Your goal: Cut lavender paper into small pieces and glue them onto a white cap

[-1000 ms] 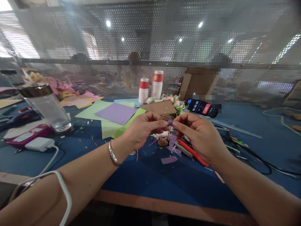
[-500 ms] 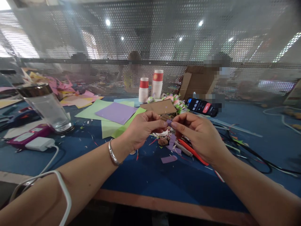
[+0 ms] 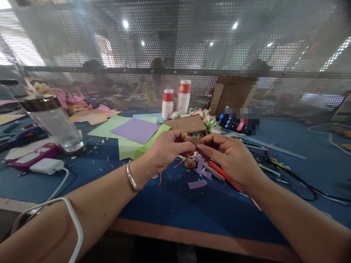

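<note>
My left hand (image 3: 172, 149) and my right hand (image 3: 229, 155) meet above the table, thumbs and forefingers pinched together. Between the fingertips is a small piece of purple paper (image 3: 196, 144), mostly covered by the fingers. Below the hands lie purple paper strips (image 3: 197, 184), paper scraps and an orange-red tool handle (image 3: 223, 175), partly behind my right hand. Just beyond the fingers sits a piece of brown cardboard (image 3: 189, 124). A purple sheet (image 3: 135, 130) rests on green sheets (image 3: 101, 128) left of my left hand.
Two stacks of paper cups (image 3: 184, 96) stand at the back, beside small paper flowers (image 3: 207, 118). A phone (image 3: 236, 123) shows a running timer at right, near black cables (image 3: 290, 179). At left are a glass bottle (image 3: 56, 126) and a purple power strip (image 3: 37, 157).
The fingertips have drawn closer together, so less of the purple paper piece shows between them. Both arms stay nearly where they were.
</note>
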Demonstrator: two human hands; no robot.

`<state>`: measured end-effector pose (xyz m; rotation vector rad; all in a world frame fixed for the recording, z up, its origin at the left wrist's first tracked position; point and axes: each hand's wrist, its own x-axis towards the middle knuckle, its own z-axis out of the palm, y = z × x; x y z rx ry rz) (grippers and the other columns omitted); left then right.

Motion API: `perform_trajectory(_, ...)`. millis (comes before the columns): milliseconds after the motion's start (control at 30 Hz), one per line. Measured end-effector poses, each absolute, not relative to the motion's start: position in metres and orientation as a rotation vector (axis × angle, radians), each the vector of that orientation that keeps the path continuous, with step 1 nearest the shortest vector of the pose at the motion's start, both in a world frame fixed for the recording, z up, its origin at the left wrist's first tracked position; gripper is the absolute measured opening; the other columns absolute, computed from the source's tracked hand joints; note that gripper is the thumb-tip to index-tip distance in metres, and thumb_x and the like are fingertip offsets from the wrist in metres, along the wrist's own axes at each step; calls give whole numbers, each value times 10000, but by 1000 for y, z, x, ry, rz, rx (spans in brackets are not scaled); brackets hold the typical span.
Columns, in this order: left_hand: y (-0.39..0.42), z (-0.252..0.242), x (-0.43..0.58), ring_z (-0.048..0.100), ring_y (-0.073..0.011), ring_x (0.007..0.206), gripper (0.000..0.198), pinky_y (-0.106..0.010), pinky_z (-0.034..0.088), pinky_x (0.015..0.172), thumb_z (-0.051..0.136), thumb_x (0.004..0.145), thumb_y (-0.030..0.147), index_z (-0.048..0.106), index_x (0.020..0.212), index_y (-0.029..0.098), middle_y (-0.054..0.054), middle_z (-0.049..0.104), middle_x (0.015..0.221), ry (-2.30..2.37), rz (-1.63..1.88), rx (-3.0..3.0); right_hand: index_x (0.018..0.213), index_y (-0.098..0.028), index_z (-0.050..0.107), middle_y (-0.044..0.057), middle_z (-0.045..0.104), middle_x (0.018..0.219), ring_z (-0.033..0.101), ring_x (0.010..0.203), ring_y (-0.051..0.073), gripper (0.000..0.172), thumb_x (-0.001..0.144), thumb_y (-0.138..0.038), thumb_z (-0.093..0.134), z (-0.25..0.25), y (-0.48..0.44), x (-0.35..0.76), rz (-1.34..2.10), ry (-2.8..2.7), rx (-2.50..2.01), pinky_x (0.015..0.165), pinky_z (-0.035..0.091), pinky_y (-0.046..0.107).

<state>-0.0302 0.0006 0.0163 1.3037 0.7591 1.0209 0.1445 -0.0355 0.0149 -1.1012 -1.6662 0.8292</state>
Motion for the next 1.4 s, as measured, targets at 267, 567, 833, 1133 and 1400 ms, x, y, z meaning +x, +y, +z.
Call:
perform_trajectory(267, 7, 16, -34, 603, -67, 577, 183, -228, 484, 624, 741, 713, 85, 564, 733, 127, 40, 603, 636, 741, 1019, 1266, 867, -190, 687, -6, 628, 727, 498, 603, 101, 256, 843, -441, 733, 17, -36, 144, 872, -1664, -1117, 537, 390, 241)
perform_trajectory(567, 5, 18, -35, 612, -67, 613, 108, -226, 482, 629, 698, 751, 65, 624, 818, 107, 10, 637, 740, 730, 945, 1276, 830, -169, 664, -7, 618, 715, 513, 603, 100, 314, 774, -446, 800, 14, -34, 146, 961, -1620, -1134, 551, 415, 233)
perform_trajectory(833, 8, 16, -38, 604, -74, 626, 136, -254, 494, 664, 761, 743, 167, 658, 811, 109, 3, 641, 747, 707, 936, 1298, 806, -161, 675, -25, 587, 652, 483, 556, 83, 281, 789, -417, 790, 15, -36, 145, 952, -1639, -1136, 500, 370, 216)
perform_trajectory(1133, 11, 15, -40, 570, -75, 644, 159, -236, 454, 630, 761, 791, 243, 675, 833, 116, 6, 634, 753, 691, 935, 1493, 814, -169, 661, -18, 592, 625, 522, 551, 93, 272, 865, -433, 698, 15, -35, 147, 886, -1683, -1202, 506, 399, 219)
perform_trajectory(1400, 18, 15, -40, 555, -70, 630, 79, -242, 448, 655, 740, 801, 160, 684, 810, 105, 8, 628, 710, 756, 1054, 1327, 852, -171, 706, 7, 638, 694, 538, 590, 106, 264, 891, -429, 664, 17, -34, 151, 631, -1646, -1280, 556, 406, 249)
